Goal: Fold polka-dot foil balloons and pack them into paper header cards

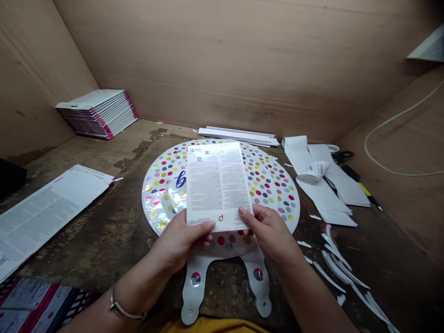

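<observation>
Two hands [181, 237] [273, 232], leaflet [218, 185] held between (printed)

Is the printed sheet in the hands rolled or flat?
Flat: the printed sheet shows straight edges between left hand and right hand. Hidden folds: cannot tell.

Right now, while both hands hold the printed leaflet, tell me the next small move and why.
Probably lower the printed leaflet flat onto the glossy polka-dotted foil: the left hand and right hand pinch its lower corners, and the foil lies spread beneath. Whether its far edge already touches, I can't tell.
</observation>
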`<state>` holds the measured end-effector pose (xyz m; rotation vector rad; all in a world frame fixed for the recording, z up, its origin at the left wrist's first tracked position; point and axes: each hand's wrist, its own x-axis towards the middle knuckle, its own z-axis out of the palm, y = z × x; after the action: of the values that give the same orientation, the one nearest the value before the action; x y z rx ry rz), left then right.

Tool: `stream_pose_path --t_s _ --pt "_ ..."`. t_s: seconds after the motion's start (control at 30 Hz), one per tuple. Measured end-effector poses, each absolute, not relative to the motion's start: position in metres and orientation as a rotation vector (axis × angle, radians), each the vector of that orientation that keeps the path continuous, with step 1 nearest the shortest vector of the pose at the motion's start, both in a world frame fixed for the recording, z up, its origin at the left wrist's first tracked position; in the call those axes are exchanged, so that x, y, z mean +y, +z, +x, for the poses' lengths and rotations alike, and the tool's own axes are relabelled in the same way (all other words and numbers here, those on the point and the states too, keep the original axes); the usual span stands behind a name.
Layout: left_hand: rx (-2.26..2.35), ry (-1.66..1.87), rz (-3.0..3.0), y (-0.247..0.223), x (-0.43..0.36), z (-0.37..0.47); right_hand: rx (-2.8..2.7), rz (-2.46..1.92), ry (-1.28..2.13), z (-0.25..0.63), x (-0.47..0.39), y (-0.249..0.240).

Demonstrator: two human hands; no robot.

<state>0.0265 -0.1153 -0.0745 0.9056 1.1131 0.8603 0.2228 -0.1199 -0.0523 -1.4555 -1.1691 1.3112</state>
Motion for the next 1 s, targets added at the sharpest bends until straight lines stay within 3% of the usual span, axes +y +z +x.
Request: stream_pose_path --t_s 0.27,0.6,0.67,0.77,0.87,1.0 --pt "0.949 0.988 0.607 -0.076 -0.135 0.057 -0.598 -0.967 1.525 0.198 -0.15 -0.061" --pt "0.942 1.023 0.615 -0.075 -0.148 0.061 -0.487 -0.885 1.712 0.2 -0.159 -0.067" --pt "0.975 1.034 0.61 -0.074 -0.146 0.059 -0.723 -1.044 1.57 0.212 -0.159 -0.063" --pt "1.031 1.024 0.637 -0.072 -0.144 0.057 -1.238 -1.407 0.82 0.228 -0.158 -0.054" --pt "1.047 1.0 0.666 -0.071 -0.146 0.059 -1.808 -1.425 0.223 0.226 -0.157 -0.044" --pt "1.043 0.998 0.701 -0.071 -0.149 0.06 -2.084 -1.318 0.345 0.222 -0.164 -0.034"
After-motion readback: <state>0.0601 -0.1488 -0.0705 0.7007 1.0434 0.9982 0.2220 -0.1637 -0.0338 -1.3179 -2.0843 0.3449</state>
